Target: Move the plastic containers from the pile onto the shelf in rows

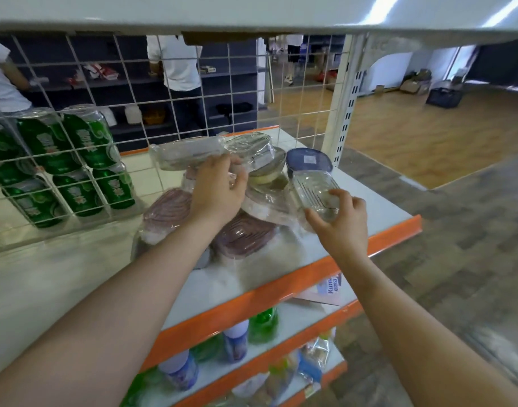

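A pile of plastic containers wrapped in clear film [260, 198] lies on the white shelf [378, 210] with its orange front edge. My left hand [218, 189] reaches over the pile, and its fingers curl on a clear wrapped container [184, 152] at the top. My right hand [338, 223] grips a clear ribbed container [315, 189] at the pile's right side. A container with a dark blue lid [309, 160] sits behind it. Two purple-lidded containers [243, 236] lie low in the pile.
A white wire grid [175, 92] backs the shelf, with green cans [84, 136] behind it on the left. A white upright post [344, 113] stands at the right rear. Lower shelves hold bottles [235, 339]. People stand beyond the grid.
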